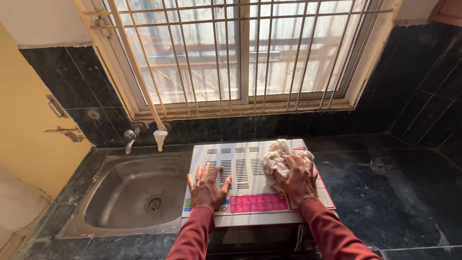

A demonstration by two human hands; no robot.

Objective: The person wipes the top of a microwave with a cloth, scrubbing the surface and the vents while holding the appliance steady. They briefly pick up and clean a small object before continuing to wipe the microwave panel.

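The left hand (208, 187) lies flat, fingers spread, on the vented top of the white metal appliance (240, 192) near its front-left corner, bracing it. The right hand (297, 177) is closed over a crumpled off-white cloth (275, 155), pressing it down near the back-right corner, beside the steel sink (120, 212).

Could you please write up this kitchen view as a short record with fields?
Setting: dark stone counter beneath a barred window
Appliance: white metal box-shaped appliance with vent slots, top face up
Left hand: flat on the appliance top, fingers spread
Right hand: pressing a crumpled off-white cloth on the appliance top
Sink: steel basin left of the appliance, tap on the wall behind
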